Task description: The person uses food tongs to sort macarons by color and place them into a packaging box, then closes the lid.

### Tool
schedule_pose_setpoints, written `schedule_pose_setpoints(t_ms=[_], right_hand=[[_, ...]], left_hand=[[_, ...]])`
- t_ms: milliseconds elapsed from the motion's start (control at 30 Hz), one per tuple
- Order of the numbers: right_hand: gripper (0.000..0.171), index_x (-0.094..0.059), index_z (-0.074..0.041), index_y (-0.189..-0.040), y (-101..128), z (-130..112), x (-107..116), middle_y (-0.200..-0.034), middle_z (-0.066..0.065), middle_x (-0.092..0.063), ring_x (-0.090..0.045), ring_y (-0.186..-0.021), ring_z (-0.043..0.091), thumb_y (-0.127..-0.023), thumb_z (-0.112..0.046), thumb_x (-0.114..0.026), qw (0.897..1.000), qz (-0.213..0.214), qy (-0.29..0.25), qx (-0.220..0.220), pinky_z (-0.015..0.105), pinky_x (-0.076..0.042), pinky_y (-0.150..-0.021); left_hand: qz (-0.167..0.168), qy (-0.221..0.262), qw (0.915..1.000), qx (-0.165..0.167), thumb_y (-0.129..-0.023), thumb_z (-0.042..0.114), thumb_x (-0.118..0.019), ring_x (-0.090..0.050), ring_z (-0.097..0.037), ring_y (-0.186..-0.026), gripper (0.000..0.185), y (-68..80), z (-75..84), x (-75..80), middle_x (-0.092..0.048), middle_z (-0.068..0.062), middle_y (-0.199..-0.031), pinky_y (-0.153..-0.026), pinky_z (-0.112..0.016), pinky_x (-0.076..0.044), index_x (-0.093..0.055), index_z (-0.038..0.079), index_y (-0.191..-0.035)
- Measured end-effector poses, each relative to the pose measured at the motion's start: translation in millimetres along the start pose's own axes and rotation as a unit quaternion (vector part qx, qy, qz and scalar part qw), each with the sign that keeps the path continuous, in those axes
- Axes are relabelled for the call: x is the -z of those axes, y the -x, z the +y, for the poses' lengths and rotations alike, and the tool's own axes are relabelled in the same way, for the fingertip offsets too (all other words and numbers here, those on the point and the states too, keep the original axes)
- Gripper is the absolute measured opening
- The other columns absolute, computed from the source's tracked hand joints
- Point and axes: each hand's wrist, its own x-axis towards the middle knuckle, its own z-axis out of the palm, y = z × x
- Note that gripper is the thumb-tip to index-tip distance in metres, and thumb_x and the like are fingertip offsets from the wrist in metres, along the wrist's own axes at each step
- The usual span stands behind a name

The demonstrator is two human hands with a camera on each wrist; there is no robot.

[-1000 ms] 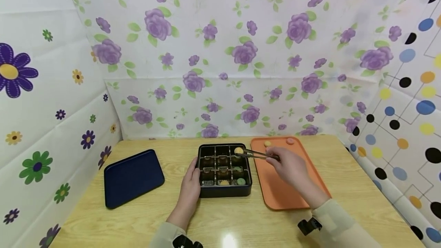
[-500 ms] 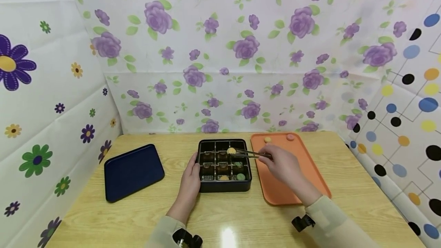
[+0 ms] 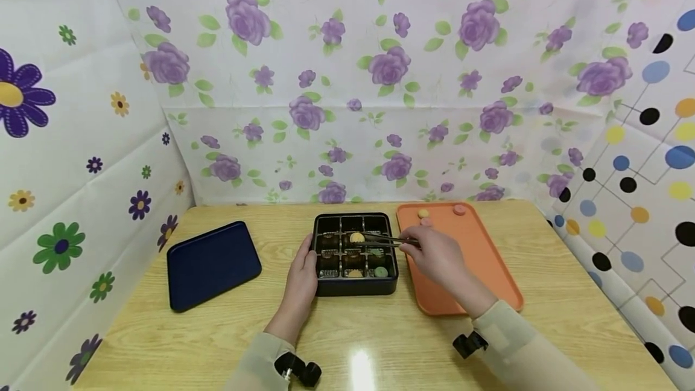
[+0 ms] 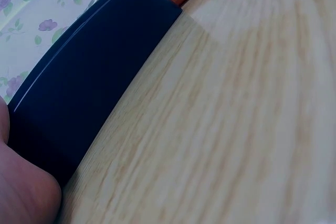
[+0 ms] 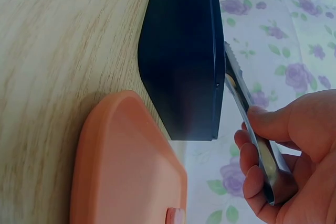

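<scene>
My left hand (image 3: 301, 273) lies along the left wall of a black box (image 3: 355, 287) split into compartments, fingers straight against its side. In the left wrist view part of that hand (image 4: 23, 190) meets the box's end. My right hand (image 3: 434, 253) grips metal tongs (image 5: 242, 95), which reach over the box's right rim. At their tips is a yellow macaron (image 3: 356, 238), over the middle column. Green macarons (image 3: 381, 272) sit in the right column, and another yellow macaron (image 3: 355, 273) lies in the front middle compartment.
To the right lies an orange tray (image 3: 491, 279) bearing a yellow macaron (image 3: 423, 213) and pink macarons (image 3: 460, 209) at its far end. A dark blue tray (image 3: 214, 267) rests at the left of the wooden table (image 3: 326, 343). Flowered cloth (image 3: 347, 107) hangs behind.
My right hand has moved left with the tongs, carrying the yellow macaron from the box's back right corner to the middle column. The left hand has stayed at the box's side.
</scene>
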Motion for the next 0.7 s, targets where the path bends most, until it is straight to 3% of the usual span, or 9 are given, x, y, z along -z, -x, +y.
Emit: schedule_pose_setpoints(t_ms=[267, 700], right_hand=[[0.012, -0.082, -0.019, -0.116, -3.0, -0.6, -2.5, -0.094, -0.005, -0.076, -0.060, -0.067, 0.009, -0.105, -0.025, -0.080, 1.000, -0.009, 0.003, -0.010, 0.036, -0.047, -0.057], [0.016, -0.082, -0.017, -0.120, -3.4, 1.7, 3.5, -0.100, -0.003, -0.078, -0.064, -0.072, 0.011, -0.106, -0.026, -0.079, 1.000, -0.017, -0.006, -0.021, 0.036, -0.049, -0.058]], left_hand=[[0.001, -0.003, 1.0000, 0.003, -0.123, 0.026, -0.032, -0.015, -0.037, -0.168, 0.056, 1.5, 2.2, -1.9, -0.021, -0.010, -0.183, -0.133, -0.063, -0.018, -0.025, 0.018, -0.178], [0.001, -0.007, 0.9999, 0.008, -0.123, 0.030, -0.032, -0.016, -0.037, -0.168, 0.057, -1.4, -1.1, -0.9, -0.019, -0.008, -0.183, -0.132, -0.063, -0.020, -0.024, 0.021, -0.179]])
